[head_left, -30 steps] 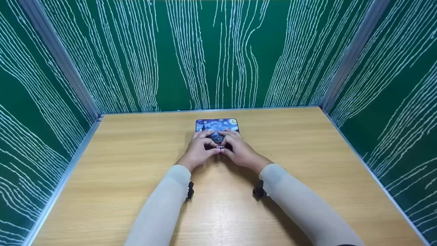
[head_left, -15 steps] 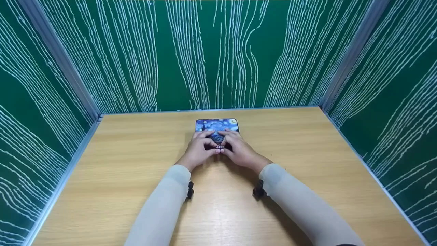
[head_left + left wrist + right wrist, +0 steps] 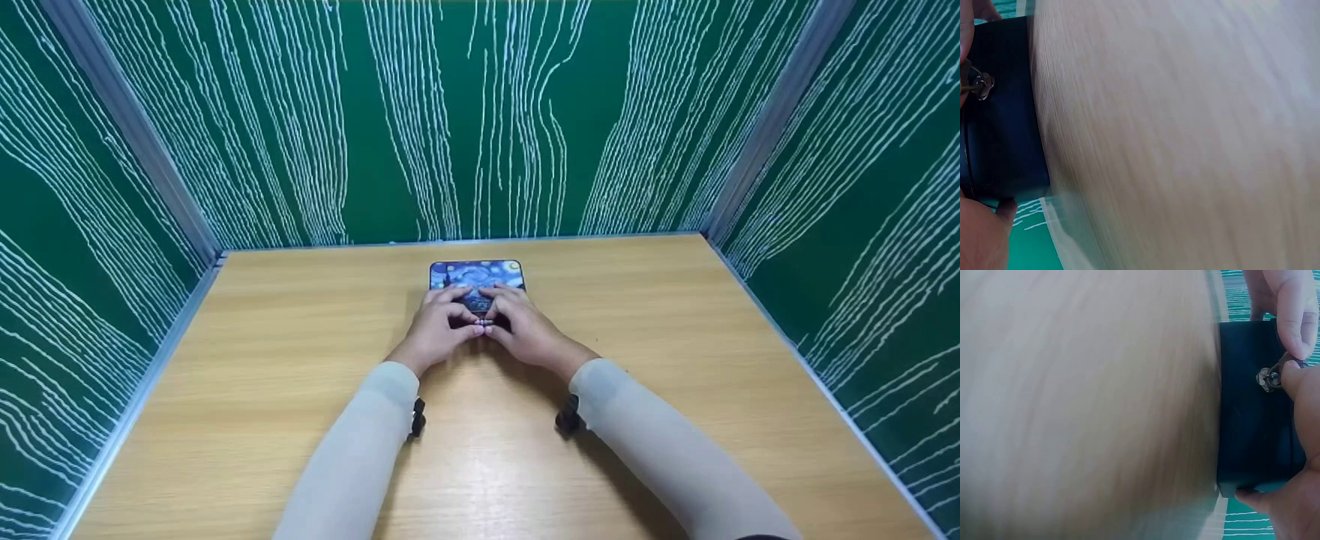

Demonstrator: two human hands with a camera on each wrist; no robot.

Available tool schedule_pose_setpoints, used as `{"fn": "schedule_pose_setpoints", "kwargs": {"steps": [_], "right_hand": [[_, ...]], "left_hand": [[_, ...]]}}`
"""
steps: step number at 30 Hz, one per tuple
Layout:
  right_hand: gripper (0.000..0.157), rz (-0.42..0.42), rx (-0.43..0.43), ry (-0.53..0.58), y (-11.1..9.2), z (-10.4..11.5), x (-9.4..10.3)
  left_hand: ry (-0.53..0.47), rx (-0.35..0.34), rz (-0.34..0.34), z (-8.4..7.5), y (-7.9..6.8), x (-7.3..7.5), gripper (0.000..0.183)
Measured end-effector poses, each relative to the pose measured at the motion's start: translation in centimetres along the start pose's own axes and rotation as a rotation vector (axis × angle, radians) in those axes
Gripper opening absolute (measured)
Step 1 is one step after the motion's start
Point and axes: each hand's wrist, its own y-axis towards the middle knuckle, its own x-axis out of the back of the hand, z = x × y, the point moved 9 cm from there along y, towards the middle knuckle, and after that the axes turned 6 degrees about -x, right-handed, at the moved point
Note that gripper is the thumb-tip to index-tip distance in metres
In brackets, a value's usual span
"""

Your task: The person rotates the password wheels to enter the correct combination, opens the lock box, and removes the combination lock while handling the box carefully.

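Observation:
A dark rectangular tin box [image 3: 480,274] with a swirling blue night-sky picture on its lid sits on the table. On its near side is a small metal latch with a wire loop [image 3: 1267,379], seen in both wrist views. My left hand [image 3: 439,328] and right hand [image 3: 529,330] lie at the box's two near corners, with some fingers over the lid and sides. The thumb and forefinger of each hand pinch at the latch, thumb tips meeting in front. The fingers partly cover the latch and the lid's near edge.
The box rests on a light wooden table [image 3: 300,420], towards its far edge. Green panels with white wavy lines [image 3: 465,150] stand behind and on both sides, joined by grey metal posts [image 3: 139,127].

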Motion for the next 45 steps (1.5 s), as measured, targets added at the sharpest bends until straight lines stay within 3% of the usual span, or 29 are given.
{"fn": "schedule_pose_setpoints", "kwargs": {"steps": [7, 8, 14, 15, 36, 45], "right_hand": [[0.011, 0.005, -0.011, 0.000, 0.1, -0.1, 0.0], [0.011, 0.004, -0.009, 0.001, 0.1, -0.1, 0.0], [0.010, 0.002, -0.002, 0.004, 0.1, -0.3, -0.1], [0.010, 0.001, 0.001, 0.005, 0.1, -0.3, -0.1], [0.010, 0.005, -0.017, 0.000, 0.0, -0.3, -0.1], [0.011, 0.001, -0.008, 0.005, 0.1, -0.3, -0.1]], "left_hand": [[-0.027, -0.011, 0.003, 0.0, -0.1, 0.1, 0.011], [-0.034, -0.036, -0.002, 0.9, 0.2, -0.2, 0.015], [-0.035, -0.032, 0.000, 0.9, 0.2, -0.2, 0.016], [-0.027, -0.007, 0.005, 0.0, -0.1, 0.1, 0.013], [-0.005, 0.010, 0.006, -0.3, -0.3, 0.2, 0.013], [0.010, -0.017, 0.002, 0.0, -0.1, 0.1, 0.015]]}}
